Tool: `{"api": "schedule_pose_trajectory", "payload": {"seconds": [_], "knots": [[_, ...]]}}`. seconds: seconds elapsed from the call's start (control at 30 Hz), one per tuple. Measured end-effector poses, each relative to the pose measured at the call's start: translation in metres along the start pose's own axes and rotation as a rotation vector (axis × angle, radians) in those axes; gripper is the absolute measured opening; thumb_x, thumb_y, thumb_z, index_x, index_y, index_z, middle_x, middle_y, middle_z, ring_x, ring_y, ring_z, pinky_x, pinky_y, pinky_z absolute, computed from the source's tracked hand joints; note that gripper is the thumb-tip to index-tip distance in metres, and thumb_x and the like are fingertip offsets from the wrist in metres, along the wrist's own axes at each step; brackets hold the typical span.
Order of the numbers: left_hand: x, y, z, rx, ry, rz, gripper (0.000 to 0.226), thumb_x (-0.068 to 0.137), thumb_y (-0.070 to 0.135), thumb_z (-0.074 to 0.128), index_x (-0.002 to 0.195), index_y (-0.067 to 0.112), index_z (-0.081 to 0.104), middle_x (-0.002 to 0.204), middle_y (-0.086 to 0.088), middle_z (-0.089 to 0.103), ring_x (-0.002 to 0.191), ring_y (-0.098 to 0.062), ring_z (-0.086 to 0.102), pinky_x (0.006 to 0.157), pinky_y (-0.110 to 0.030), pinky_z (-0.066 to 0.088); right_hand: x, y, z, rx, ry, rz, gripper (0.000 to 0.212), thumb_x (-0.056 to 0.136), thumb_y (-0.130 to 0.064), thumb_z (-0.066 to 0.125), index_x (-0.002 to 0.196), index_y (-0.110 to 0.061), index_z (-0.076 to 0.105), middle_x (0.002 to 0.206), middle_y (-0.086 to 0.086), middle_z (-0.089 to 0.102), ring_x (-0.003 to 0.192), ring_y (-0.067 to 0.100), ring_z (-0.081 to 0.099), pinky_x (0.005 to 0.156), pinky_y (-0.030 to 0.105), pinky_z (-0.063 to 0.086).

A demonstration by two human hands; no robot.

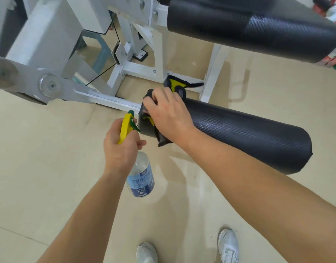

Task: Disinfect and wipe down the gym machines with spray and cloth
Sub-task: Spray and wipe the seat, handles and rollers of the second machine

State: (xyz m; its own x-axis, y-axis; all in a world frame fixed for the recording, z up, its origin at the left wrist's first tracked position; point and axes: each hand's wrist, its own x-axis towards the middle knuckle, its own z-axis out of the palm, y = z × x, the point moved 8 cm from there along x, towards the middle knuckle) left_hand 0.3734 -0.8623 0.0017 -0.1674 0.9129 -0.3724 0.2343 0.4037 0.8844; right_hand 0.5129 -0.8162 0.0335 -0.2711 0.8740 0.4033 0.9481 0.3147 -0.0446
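My left hand (119, 147) grips a clear spray bottle (141, 177) with a blue label and a yellow-green trigger head, hanging just left of the lower black roller pad (248, 135). My right hand (167, 114) presses a black and yellow cloth (175, 86) onto the left end of that pad. The cloth wraps over the pad's end, with a flap hanging below my palm. A second, larger black roller pad (258, 25) sits above and behind it. Both pads belong to a white-framed gym machine (140, 69).
The machine's grey pivot arm (47, 84) and a black cable reach in from the left. Beige floor lies all around, and my white shoes (227, 245) stand at the bottom edge. Red, white and green items (332, 59) are at the far right edge.
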Motion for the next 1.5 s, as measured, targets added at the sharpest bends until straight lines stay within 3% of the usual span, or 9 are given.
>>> {"api": "schedule_pose_trajectory", "payload": {"seconds": [0.2,0.33,0.53,0.63,0.77,0.9,1.03,1.27,1.5], "knots": [[0.002,-0.014,0.01,-0.064,-0.021,-0.086,0.031,0.084,-0.006,0.047,0.097,0.014,0.066,0.075,-0.005,0.063,0.063,-0.019,0.072,0.063,-0.028,0.053,0.007,-0.004,0.003,-0.086,0.032,-0.01,0.021,0.1,-0.034,0.052,0.091,-0.017,0.063,0.086,0.006,0.062,0.076,0.028,0.057,0.062,0.039,0.041],[0.004,-0.014,0.02,-0.134,-0.019,-0.13,0.032,0.083,-0.006,0.047,0.105,0.008,0.066,0.078,-0.006,0.063,0.062,-0.018,0.07,0.059,-0.023,0.053,-0.007,0.025,-0.002,-0.09,-0.145,-0.032,0.017,0.082,-0.027,0.076,0.076,-0.016,0.065,0.062,0.003,0.065,0.048,0.027,0.059,0.042,0.028,0.033],[0.004,-0.014,0.027,-0.151,-0.043,-0.161,0.035,0.081,-0.005,0.048,0.105,0.01,0.068,0.085,-0.007,0.064,0.062,-0.02,0.067,0.062,-0.027,0.051,-0.078,0.082,-0.025,-0.273,-0.331,-0.085,0.017,0.078,-0.02,0.073,0.074,-0.013,0.058,0.059,0.005,0.06,0.049,0.029,0.058,0.044,0.03,0.032],[0.005,-0.013,0.025,-0.149,-0.056,-0.159,0.031,0.082,-0.005,0.048,0.103,0.008,0.067,0.08,-0.006,0.062,0.062,-0.02,0.066,0.061,-0.027,0.051,-0.087,0.089,-0.031,-0.284,-0.25,-0.053,0.022,0.082,-0.02,0.073,0.068,-0.013,0.056,0.054,0.006,0.057,0.045,0.028,0.054,0.041,0.028,0.034],[0.005,-0.007,0.023,-0.15,-0.08,-0.144,0.034,0.082,-0.007,0.048,0.102,0.011,0.069,0.077,-0.006,0.062,0.063,-0.02,0.065,0.057,-0.023,0.051,-0.038,0.051,-0.012,-0.209,-0.014,-0.036,0.028,0.097,-0.027,0.053,0.073,-0.015,0.059,0.058,0.004,0.061,0.048,0.027,0.059,0.042,0.028,0.037],[0.006,0.001,0.022,-0.179,-0.091,-0.147,0.039,0.078,-0.009,0.047,0.103,0.011,0.069,0.056,0.002,0.059,0.064,-0.022,0.061,0.055,-0.02,0.05,0.029,0.021,0.004,-0.107,0.131,0.082,0.021,0.087,-0.023,0.065,0.068,-0.015,0.062,0.053,0.002,0.06,0.041,0.026,0.057,0.038,0.029,0.04],[0.006,0.004,0.02,-0.202,-0.072,-0.149,0.035,0.078,-0.008,0.047,0.094,0.014,0.069,0.056,-0.005,0.06,0.059,-0.018,0.062,0.054,-0.02,0.051,0.056,0.01,-0.003,0.093,0.266,0.155,0.034,0.092,-0.029,0.051,0.066,-0.012,0.063,0.053,0.004,0.061,0.043,0.028,0.058,0.036,0.029,0.037],[0.007,0.004,0.022,-0.166,-0.113,-0.127,0.043,0.076,-0.009,0.046,0.107,0.008,0.07,0.061,-0.007,0.061,0.063,-0.023,0.059,0.058,-0.026,0.048,-0.018,0.042,-0.006,-0.112,-0.083,0.08,0.011,0.082,-0.025,0.073,0.081,-0.015,0.069,0.063,0.003,0.067,0.052,0.028,0.064,0.042,0.029,0.042],[0.006,0.007,0.024,-0.127,-0.135,-0.12,0.04,0.077,-0.008,0.047,0.107,0.007,0.069,0.074,-0.018,0.06,0.058,-0.019,0.058,0.058,-0.025,0.05,-0.104,0.115,-0.049,-0.279,-0.194,0.149,0.018,0.086,-0.029,0.059,0.073,-0.017,0.062,0.054,0.003,0.059,0.046,0.03,0.056,0.046,0.027,0.025]]}}
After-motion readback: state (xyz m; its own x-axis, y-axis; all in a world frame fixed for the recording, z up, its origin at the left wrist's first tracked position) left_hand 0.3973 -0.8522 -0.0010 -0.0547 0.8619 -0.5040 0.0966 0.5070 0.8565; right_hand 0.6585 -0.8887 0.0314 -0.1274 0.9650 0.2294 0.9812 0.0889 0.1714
